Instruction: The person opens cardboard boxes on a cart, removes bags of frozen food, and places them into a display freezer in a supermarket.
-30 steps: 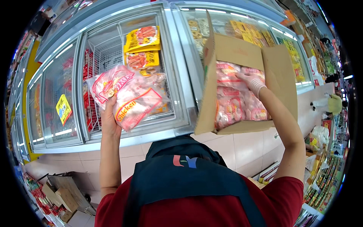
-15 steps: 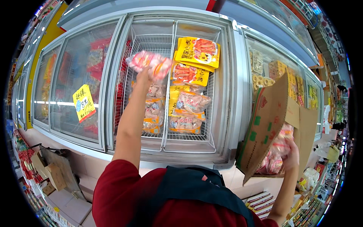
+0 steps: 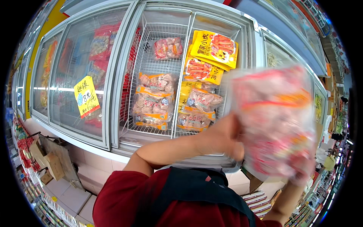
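pink bag (image 3: 276, 108): right hand (image 3: 304, 168) curled, gripping lower corner; left hand (image 3: 222, 135) at opposite edge, finger opening blurred, cannot tell. best support weight between fingers.

Motion blur obscures the plastic bag (image 3: 274, 113); its print is illegible. The left hand (image 3: 221, 137) is blurred at the fingers, and its grip cannot be determined. The right hand (image 3: 303, 169) is blurred against the bag's lower corner. The bag conceals part of the adjoining freezer (image 3: 281, 55). The lower edge crops the red shirt (image 3: 121, 196). Shelf goods (image 3: 302, 212) at lower right are too small to identify.
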`<move>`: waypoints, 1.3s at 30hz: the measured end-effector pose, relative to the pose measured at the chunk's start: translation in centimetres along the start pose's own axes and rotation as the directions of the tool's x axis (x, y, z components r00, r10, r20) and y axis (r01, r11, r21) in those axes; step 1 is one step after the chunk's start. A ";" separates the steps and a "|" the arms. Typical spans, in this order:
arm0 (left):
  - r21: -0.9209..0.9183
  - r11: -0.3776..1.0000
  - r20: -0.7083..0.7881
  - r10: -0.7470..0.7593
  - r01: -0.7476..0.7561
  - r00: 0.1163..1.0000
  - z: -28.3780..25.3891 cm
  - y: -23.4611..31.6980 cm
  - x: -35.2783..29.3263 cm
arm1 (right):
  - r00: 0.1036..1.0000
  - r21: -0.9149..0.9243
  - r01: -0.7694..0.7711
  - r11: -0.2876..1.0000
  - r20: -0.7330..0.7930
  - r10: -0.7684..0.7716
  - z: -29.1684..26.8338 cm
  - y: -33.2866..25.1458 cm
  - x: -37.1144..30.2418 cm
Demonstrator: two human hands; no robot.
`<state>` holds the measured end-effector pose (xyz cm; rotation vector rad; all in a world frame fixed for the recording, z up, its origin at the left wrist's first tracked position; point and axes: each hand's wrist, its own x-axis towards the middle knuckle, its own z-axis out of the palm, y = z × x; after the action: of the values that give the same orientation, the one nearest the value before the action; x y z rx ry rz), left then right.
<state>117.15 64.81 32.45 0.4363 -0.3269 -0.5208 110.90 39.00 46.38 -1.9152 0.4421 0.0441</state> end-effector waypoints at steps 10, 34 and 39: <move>0.302 0.903 -0.791 0.416 -0.305 0.448 -24.6 5.3 -3.8 | 0.971 -0.147 0.025 0.989 -0.233 -0.059 1.1 0.8 4.2; 0.719 0.057 0.557 -0.645 -0.693 0.524 15.3 -15.8 7.5 | 0.969 -0.908 0.118 0.402 0.017 -0.248 -14.7 16.6 -5.7; 0.774 -0.150 0.364 -0.690 -0.616 0.625 12.3 -15.6 5.7 | 0.969 -0.825 -0.033 0.565 0.112 0.219 -19.9 14.7 -8.7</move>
<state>110.50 45.74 36.67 1.9542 -1.8397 -0.3626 94.50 18.78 43.01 -2.7662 0.4582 0.6518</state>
